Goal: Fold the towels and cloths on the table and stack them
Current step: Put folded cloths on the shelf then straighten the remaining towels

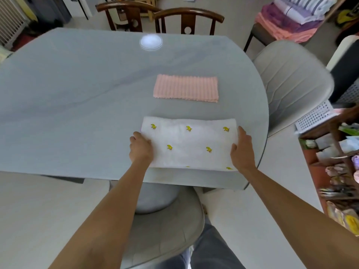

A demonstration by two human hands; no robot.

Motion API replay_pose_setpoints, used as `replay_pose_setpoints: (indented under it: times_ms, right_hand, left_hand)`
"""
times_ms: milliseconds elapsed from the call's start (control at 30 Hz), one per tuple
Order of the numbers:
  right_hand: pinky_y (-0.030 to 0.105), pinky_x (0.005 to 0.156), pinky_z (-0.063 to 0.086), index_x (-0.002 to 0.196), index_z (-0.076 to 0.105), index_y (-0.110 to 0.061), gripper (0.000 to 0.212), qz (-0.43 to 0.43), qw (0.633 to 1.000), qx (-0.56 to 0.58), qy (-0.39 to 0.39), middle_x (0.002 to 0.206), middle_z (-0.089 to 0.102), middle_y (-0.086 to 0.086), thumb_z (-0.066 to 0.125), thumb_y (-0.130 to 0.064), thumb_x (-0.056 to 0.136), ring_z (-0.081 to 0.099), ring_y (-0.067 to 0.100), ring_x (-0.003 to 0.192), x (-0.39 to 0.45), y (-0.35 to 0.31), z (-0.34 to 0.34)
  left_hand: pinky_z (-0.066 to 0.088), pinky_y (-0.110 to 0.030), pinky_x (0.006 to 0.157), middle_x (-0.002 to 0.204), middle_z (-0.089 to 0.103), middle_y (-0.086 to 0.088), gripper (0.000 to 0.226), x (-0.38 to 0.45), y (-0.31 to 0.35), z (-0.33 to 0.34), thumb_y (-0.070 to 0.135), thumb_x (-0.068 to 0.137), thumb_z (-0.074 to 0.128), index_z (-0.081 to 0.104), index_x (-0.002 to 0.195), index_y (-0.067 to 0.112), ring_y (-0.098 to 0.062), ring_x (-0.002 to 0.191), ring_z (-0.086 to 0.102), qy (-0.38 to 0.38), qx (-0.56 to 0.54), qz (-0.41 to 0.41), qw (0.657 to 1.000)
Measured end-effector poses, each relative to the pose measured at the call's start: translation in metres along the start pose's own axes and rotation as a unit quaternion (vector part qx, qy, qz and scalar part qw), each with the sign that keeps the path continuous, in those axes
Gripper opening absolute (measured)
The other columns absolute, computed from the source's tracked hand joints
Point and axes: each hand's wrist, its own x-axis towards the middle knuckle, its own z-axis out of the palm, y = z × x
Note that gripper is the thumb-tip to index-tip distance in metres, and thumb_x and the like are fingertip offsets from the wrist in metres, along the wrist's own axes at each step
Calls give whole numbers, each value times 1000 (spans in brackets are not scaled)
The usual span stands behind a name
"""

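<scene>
Gripping the white towel (189,142) at both short ends, we curl our left hand (140,148) over one edge and our right hand (241,150) seemingly round the other, steadying it for folding; beyond our grip waits the folded pink cloth (186,88).

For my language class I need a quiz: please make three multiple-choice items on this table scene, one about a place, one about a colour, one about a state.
1. Where does the pink ribbed cloth lie?
A. beyond the white towel
B. on the chair
C. under the white towel

2. What colour are the small prints on the white towel?
A. blue
B. yellow
C. red

3. How is the white towel held?
A. by no hand
B. by one hand
C. by both hands at its ends

Key: 1 A, it lies farther up the table. 2 B, yellow figures show. 3 C, the left hand and the right hand grip opposite ends.
</scene>
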Motion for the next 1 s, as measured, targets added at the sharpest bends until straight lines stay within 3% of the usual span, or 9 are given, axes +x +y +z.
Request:
replay_pose_setpoints:
  times_ms: [133, 200, 300, 400, 500, 600, 733, 867, 1000]
  right_hand:
    - [45, 107, 32, 146, 31, -12, 52, -141, 972, -174, 65, 150, 31, 17, 43, -25, 96, 33, 34, 136, -4, -12, 10]
    - [44, 111, 24, 145, 35, -14, 54, -226, 955, -192, 19, 152, 30, 16, 33, -35, 95, 29, 33, 140, -3, -31, 28]
    - [41, 117, 2, 149, 26, -20, 61, -275, 930, -234, -73, 157, 19, 9, 22, -46, 94, 15, 27, 145, -3, -47, 60]
    - [37, 115, -14, 151, 13, -24, 64, -234, 919, -302, -94, 159, 5, 2, 11, -53, 94, 4, 21, 147, 10, -25, 77]
    - [40, 116, -14, 152, -2, -25, 62, -129, 930, -338, -68, 159, -6, 0, 12, -53, 98, -5, 19, 147, 34, -2, 68]
    - [43, 117, -12, 151, -7, -21, 62, -16, 941, -329, -85, 159, -13, 4, 10, -50, 99, -10, 22, 146, 52, 3, 49]
    - [42, 118, -2, 150, 13, -4, 63, -15, 963, -269, -23, 157, 9, 18, 18, -43, 101, 5, 28, 146, 86, -16, 33]
    - [42, 107, 29, 140, 32, 4, 55, 24, 998, -63, -22, 141, 36, 25, 41, -33, 99, 36, 38, 130, 145, -50, 44]
    - [40, 103, 31, 136, 33, 7, 60, 133, 990, 20, -28, 139, 38, 26, 53, -31, 94, 39, 39, 128, 207, -69, 62]
  left_hand:
    - [37, -47, 98, 146, 36, -18, 49, -3, 4, 15, 20, 94, 49, 39, 140, 6, -37, 131, 38, 120, 96, 230, 961]
    - [36, -48, 104, 147, 39, -17, 49, -4, 17, 26, 28, 95, 39, 42, 141, 9, -38, 132, 40, 95, 119, 345, 926]
    - [14, -48, 117, 156, 23, -9, 59, -7, 25, 47, 44, 97, 17, 28, 149, 18, -33, 144, 21, 18, 191, 387, 902]
    - [-9, -50, 117, 160, -8, 0, 64, 8, 16, 68, 56, 94, 0, -5, 151, 28, -28, 147, -9, -22, 289, 346, 892]
    - [-12, -53, 115, 158, -17, 5, 69, 21, 17, 71, 62, 90, -2, -14, 150, 29, -26, 146, -14, -24, 317, 301, 899]
    - [-9, -52, 116, 160, -9, 1, 69, 28, 28, 61, 60, 94, 4, -5, 152, 24, -28, 146, -12, -33, 300, 257, 918]
    - [-3, -47, 117, 158, 16, -8, 60, 62, 58, 33, 48, 100, 20, 20, 150, 15, -29, 147, 2, 10, 216, 235, 948]
    - [30, -42, 107, 140, 43, -15, 49, 108, 100, 12, 36, 99, 38, 41, 138, 7, -33, 129, 39, 37, 65, 165, 983]
    - [37, -44, 97, 134, 43, -17, 46, 147, 128, 18, 35, 98, 42, 42, 133, 4, -37, 122, 44, 9, -6, 44, 999]
